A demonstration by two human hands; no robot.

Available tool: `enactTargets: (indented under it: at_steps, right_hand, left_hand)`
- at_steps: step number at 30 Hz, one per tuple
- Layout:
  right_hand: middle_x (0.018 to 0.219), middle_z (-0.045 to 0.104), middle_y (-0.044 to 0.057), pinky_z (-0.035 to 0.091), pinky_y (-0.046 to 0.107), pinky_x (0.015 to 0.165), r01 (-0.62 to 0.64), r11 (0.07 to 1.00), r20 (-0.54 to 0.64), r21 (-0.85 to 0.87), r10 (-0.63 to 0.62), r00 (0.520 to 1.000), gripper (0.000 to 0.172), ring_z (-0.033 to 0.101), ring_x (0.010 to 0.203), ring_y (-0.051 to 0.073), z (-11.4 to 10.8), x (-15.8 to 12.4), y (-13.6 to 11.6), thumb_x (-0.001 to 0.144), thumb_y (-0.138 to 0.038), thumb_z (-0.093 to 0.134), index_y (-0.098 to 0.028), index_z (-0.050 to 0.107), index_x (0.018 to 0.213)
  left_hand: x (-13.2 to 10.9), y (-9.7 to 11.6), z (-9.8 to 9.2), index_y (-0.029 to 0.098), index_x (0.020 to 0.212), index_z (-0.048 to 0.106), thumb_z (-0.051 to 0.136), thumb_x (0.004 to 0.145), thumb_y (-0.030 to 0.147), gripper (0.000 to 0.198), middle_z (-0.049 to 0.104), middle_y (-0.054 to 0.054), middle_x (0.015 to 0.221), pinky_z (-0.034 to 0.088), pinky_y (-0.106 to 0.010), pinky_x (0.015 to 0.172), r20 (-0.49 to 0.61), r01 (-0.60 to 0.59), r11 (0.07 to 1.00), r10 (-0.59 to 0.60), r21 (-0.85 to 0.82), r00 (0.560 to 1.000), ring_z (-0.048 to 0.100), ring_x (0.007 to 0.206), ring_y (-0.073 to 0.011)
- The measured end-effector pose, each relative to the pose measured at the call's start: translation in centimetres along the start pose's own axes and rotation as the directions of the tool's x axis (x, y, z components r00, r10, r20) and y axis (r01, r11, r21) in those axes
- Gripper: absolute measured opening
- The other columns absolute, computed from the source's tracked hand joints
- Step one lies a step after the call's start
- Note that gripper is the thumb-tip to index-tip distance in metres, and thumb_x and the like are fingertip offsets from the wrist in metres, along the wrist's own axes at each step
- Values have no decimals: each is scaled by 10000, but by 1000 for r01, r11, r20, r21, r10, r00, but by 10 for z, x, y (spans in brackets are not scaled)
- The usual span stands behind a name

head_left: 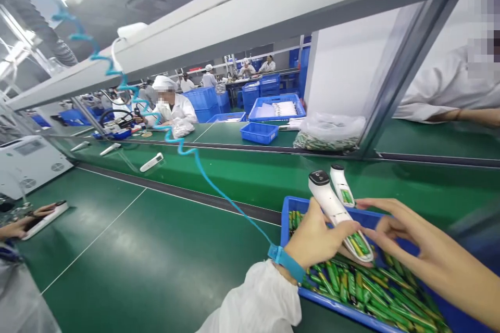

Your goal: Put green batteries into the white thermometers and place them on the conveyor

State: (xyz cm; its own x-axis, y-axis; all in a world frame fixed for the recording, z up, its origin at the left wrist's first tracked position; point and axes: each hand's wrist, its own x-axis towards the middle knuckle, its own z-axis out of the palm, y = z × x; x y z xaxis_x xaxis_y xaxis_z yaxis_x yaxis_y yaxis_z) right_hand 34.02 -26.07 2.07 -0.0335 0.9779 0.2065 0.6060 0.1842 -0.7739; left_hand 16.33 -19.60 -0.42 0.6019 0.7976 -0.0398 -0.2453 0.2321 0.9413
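The left hand [314, 239], fitted with a blue antistatic wrist strap [287, 264], is closed around a white handheld device [330, 208], its lower end showing green cylindrical cells [358, 244]. The right hand [414, 234] is open, fingers spread, just beside that end. Below lies a blue plastic tray [292, 208] with many loose green batteries [351, 286] remaining. A second white device [341, 184], also showing green cells, stands just behind. Farther along the green table [156, 255], a third white device [151, 162] lies well apart, before a blue crate [260, 132].
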Motion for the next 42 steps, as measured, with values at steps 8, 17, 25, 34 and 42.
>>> enactTargets:
  at_steps: [8,17,25,34,42]
  right_hand:
    - [615,587,3,469,333,493,-42,991,-7,-124,42,999,381,555,490,201,1,6,4,902,-540,488,-238,581,1113]
    - [1039,693,86,538,345,694,75,965,298,-250,3,955,278,674,802,233,16,-3,17,847,-276,599,-206,667,1107]
    - [1211,642,128,488,438,964,83,943,397,-323,55,916,385,613,1111,298,14,-2,13,838,-261,679,-169,632,1209]
    - [1046,632,105,488,318,739,11,861,270,-508,147,951,286,646,898,254,21,0,13,816,-139,659,-163,636,1100]
    - [813,714,2,451,245,566,-168,981,704,-97,187,685,265,600,556,131,10,-2,-24,914,-378,566,-198,676,1074]
  left_hand:
    - [-7,17,7,206,1212,328,786,724,335,682,674,-139,1105,586,-343,657,0,-35,997,35,-70,999,702,782,-209]
    - [-11,29,7,219,1350,281,731,768,175,737,675,-143,1181,574,-336,770,-7,-79,996,80,30,997,711,808,-187]
    - [-17,34,12,204,1322,376,729,791,197,638,708,-130,1122,564,-334,773,50,-118,983,112,143,992,699,769,-176]
    - [-11,34,12,216,1368,398,806,718,254,768,721,-113,1082,606,-319,687,-47,-99,992,103,82,994,720,790,-213]
    - [12,63,-53,172,1170,600,808,706,354,540,700,-87,1076,580,-247,502,-224,-165,947,230,276,947,715,657,-196]
